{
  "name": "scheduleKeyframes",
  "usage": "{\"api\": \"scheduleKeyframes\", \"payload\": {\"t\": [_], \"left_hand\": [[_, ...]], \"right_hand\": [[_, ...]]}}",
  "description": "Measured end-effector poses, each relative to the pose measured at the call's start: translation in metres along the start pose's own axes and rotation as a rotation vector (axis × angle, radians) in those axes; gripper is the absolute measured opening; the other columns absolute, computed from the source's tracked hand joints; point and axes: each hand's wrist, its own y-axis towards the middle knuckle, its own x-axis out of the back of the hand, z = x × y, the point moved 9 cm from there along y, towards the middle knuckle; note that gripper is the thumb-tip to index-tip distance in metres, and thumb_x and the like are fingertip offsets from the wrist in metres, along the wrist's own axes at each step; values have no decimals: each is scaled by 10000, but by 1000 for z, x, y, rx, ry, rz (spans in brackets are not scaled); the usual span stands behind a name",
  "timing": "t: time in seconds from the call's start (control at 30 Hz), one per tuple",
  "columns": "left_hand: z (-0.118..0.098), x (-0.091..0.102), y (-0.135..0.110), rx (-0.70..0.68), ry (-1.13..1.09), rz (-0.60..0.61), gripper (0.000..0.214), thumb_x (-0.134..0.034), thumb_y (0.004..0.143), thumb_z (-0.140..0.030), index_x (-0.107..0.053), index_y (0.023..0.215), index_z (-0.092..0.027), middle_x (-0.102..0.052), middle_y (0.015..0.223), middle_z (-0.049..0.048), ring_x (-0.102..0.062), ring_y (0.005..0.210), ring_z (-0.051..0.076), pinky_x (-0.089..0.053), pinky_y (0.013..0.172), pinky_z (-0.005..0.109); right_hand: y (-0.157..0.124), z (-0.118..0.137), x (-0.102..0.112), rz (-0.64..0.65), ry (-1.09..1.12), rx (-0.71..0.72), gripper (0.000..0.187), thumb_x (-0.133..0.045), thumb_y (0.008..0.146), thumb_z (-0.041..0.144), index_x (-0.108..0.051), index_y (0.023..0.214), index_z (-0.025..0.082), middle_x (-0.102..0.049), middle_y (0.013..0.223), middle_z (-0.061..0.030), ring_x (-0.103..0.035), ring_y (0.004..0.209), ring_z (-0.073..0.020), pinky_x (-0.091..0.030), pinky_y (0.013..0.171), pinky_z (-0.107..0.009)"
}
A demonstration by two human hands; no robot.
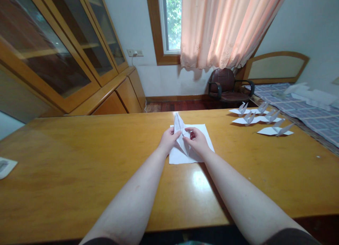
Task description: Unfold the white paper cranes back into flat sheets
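Wooden table [79,160], glossy top, light glare on it just nearer than the grip. White sheet [180,156] lay flat directly under the grip, square-ish, one corner poking out beyond. Cluster of folded cranes [247,120] sat well right of the grip and slightly farther back. Paper slip [5,166] lay far left of the grip, cut by the frame edge. Tiny white speck [317,156] far right.

The table [79,167] is varnished wood, smooth and glossy, with glare at 6 o'clock of the sheet [177,157]. Sheet and fold [179,125] are matt white paper, creased, like the cranes [247,120] at 2 o'clock. The cabinet [111,96] at 10 o'clock is wood with shiny glass. The curtain [225,29] at 12 o'clock is thin cloth.
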Motion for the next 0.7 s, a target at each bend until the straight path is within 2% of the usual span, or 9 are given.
{"api": "scheduleKeyframes", "payload": {"t": [0.17,0.33,0.43,0.53,0.6,0.7], "left_hand": [[1,1,2,-12,33,4,383,-727,639,-335,-648,951,-128,-705,915,88,-645,793,205,-498,739,325],[2,5,4,-44,91,-19,341,-707,650,-304,-653,937,-129,-703,911,83,-641,795,199,-496,745,321],[3,4,3,-46,105,-7,317,-693,663,-294,-652,932,-130,-703,904,81,-641,791,197,-498,730,314],[4,2,2,-28,100,18,335,-699,664,-307,-649,944,-130,-705,896,81,-644,786,202,-500,715,313],[4,1,1,-28,105,25,347,-707,659,-315,-649,947,-128,-705,892,83,-645,794,206,-499,721,316],[3,2,1,-43,124,15,342,-715,652,-320,-656,928,-127,-704,883,83,-641,797,208,-495,726,319]], "right_hand": [[0,-1,1,10,4,-24,277,-575,737,262,-630,998,189,-658,905,-53,-536,695,-155,-452,684,-315],[0,-8,1,-25,163,-52,224,-556,774,291,-635,952,183,-667,912,-62,-575,751,-165,-453,708,-315],[2,-18,1,-65,319,-126,286,-635,720,336,-616,960,181,-651,817,-34,-568,699,-153,-447,659,-297],[2,-31,-3,-58,477,-263,372,-695,662,368,-620,969,174,-618,692,5,-532,592,-126,-424,590,-273],[1,-36,-6,-31,542,-334,360,-709,644,375,-640,929,165,-630,697,-6,-532,578,-121,-416,573,-267],[0,-35,-12,33,562,-365,324,-741,602,357,-654,844,160,-660,754,-38,-571,625,-144,-428,593,-276]]}}
